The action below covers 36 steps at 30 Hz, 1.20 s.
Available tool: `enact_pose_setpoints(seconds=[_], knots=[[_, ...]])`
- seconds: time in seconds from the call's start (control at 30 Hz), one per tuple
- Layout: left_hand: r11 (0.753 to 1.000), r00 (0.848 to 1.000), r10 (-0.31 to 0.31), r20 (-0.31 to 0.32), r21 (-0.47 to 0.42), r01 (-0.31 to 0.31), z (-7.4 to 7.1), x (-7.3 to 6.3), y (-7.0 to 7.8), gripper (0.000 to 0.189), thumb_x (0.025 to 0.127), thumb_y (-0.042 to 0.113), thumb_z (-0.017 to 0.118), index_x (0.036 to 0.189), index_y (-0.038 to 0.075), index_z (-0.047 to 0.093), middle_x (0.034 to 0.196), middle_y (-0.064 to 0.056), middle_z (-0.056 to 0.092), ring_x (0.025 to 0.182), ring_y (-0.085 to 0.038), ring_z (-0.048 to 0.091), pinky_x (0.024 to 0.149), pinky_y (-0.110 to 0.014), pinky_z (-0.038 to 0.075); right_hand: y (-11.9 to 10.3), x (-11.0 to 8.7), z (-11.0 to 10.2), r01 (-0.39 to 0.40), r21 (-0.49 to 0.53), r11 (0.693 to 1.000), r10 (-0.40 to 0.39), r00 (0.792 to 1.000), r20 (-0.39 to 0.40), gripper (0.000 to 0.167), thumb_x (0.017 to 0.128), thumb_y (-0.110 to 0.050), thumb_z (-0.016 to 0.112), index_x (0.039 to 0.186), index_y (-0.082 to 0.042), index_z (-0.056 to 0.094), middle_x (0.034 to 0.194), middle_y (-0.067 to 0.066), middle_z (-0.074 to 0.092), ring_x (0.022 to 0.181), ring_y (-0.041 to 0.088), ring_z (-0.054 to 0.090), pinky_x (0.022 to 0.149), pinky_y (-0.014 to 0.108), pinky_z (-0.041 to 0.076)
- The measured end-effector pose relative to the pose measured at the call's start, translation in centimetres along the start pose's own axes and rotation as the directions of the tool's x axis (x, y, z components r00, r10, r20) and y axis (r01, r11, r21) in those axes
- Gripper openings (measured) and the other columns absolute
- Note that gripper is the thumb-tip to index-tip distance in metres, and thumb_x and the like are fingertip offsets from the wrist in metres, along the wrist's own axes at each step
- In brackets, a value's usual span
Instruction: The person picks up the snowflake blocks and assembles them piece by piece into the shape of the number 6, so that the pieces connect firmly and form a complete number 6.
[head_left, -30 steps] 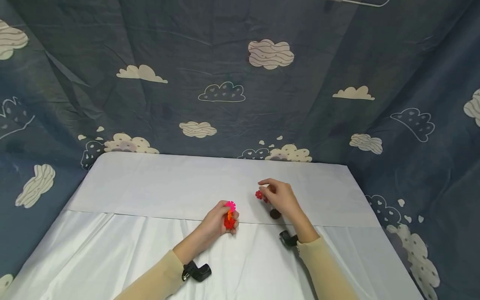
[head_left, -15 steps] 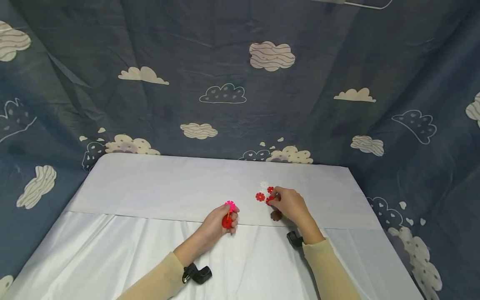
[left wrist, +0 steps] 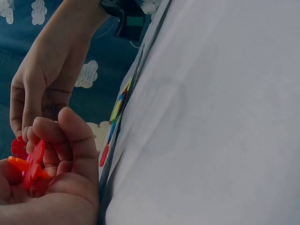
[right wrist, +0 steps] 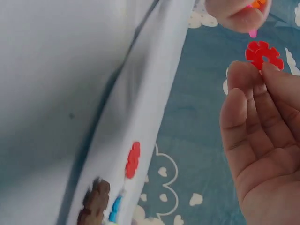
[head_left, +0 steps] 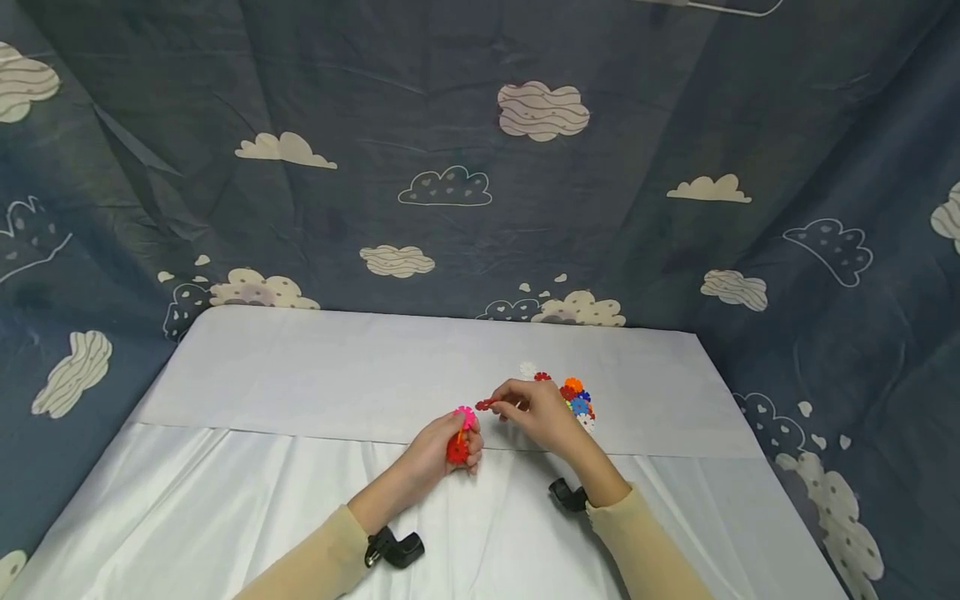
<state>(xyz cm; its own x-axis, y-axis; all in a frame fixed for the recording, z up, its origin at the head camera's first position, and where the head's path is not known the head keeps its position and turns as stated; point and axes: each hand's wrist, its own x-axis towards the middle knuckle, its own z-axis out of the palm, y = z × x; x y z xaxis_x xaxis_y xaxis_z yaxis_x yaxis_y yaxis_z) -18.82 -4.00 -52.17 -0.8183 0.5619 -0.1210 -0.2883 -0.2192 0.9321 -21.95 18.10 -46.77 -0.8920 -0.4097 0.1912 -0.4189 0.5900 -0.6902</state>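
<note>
My left hand (head_left: 433, 447) holds a small joined chain of notched plastic snowflake discs. A pink disc (head_left: 467, 417) sits at its top, a red disc (head_left: 457, 451) at its bottom, and an orange disc (left wrist: 18, 163) set crosswise shows in the left wrist view. My right hand (head_left: 546, 414) pinches a single red snowflake disc (right wrist: 262, 52) by its edge between thumb and fingertip. That disc is held up close to the pink one, with a small gap between them in the right wrist view.
A cluster of snowflake discs, blue, orange, red and white (head_left: 580, 405), lies on the white-covered table (head_left: 315, 375), partly hidden by the right forearm. Farther back lies a white disc (head_left: 528, 368). A brown disc (right wrist: 95, 202) shows in the right wrist view. A cloud-patterned curtain (head_left: 322, 92) surrounds the table.
My right hand reached the loose discs on the table, took a red one and moved left with it to the left hand. The left hand has stayed nearly in place with its chain.
</note>
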Motion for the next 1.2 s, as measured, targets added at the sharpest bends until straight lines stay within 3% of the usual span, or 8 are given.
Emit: enact_pose_setpoints(seconds=[0.47,0.7,0.93,1.1,1.2], knots=[[0.999,0.999,-0.029,0.036,-0.013,0.03,0.1,-0.1,0.2,0.037,0.118,0.028,0.022,0.115,0.002,0.047,0.078,0.001,0.056,0.07,-0.013,0.054,0.074,-0.03,0.056,-0.1,0.0,0.3,0.036,0.021,0.999,-0.037,0.998,0.051,0.006,0.099,-0.012,0.075,0.104,-0.011,0.078,0.093,0.01,0.081,0.078,0.026,0.074,0.071,0.02,0.059],[1.0,0.998,-0.02,0.053,-0.008,0.021,0.1,-0.2,0.2,0.036,0.118,0.03,0.023,0.11,0.006,0.048,0.077,0.001,0.055,0.069,-0.013,0.052,0.073,-0.03,0.057,0.1,0.0,0.6,0.099,0.002,0.995,-0.099,0.993,0.056,0.008,0.098,-0.01,0.076,0.105,-0.011,0.079,0.095,0.004,0.081,0.078,0.011,0.074,0.075,0.021,0.062],[1.0,0.998,0.009,0.065,0.003,-0.009,0.2,-0.2,0.0,0.036,0.119,0.029,0.021,0.104,0.011,0.049,0.076,0.0,0.051,0.067,-0.014,0.049,0.073,-0.032,0.057,0.4,0.3,1.3,0.205,-0.04,0.978,-0.204,0.978,0.039,0.011,0.093,-0.005,0.079,0.103,-0.009,0.081,0.095,0.004,0.082,0.08,0.009,0.077,0.08,0.019,0.063],[1.0,0.998,0.019,0.052,0.022,-0.02,0.3,-0.2,0.0,0.041,0.118,0.028,0.023,0.119,-0.002,0.05,0.082,0.0,0.058,0.073,-0.013,0.056,0.077,-0.031,0.058,0.4,0.5,1.4,0.222,-0.086,0.971,-0.22,0.975,0.031,0.012,0.094,-0.004,0.079,0.104,-0.01,0.081,0.097,0.004,0.083,0.084,0.012,0.078,0.08,0.023,0.064],[1.0,0.999,0.021,0.029,0.008,-0.021,0.4,-0.2,-0.1,0.042,0.118,0.025,0.024,0.137,-0.008,0.043,0.091,0.0,0.062,0.079,-0.012,0.062,0.078,-0.031,0.06,0.4,0.4,1.7,0.208,-0.145,0.967,-0.206,0.978,0.024,0.016,0.094,-0.005,0.079,0.108,-0.013,0.082,0.101,0.002,0.083,0.091,0.015,0.079,0.083,0.027,0.065]])
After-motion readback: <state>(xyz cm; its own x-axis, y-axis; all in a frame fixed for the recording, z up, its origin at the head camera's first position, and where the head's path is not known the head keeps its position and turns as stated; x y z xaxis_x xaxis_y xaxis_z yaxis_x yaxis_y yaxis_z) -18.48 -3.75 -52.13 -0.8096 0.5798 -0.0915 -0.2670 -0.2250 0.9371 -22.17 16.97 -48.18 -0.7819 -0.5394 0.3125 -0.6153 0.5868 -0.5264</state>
